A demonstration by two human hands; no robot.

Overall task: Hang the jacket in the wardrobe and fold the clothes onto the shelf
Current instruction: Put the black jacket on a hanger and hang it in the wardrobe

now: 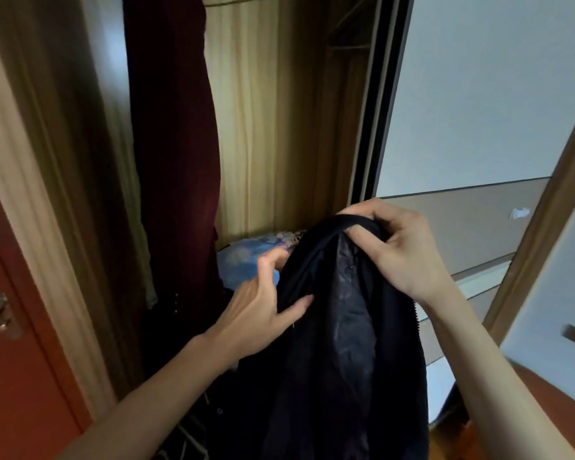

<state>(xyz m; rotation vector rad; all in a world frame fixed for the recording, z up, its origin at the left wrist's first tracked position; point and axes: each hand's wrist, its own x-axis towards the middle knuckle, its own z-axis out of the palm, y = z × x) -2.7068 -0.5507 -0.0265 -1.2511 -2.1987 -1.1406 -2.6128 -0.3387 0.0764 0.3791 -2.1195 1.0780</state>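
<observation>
Jacket hangs before wardrobe; your right hand pinches its collar, your left hand spread, touching its edge.

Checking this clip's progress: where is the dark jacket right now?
In the head view the jacket hangs low at centre before the open wardrobe, its top gripped by the right hand, the left hand touching its left edge.
</observation>
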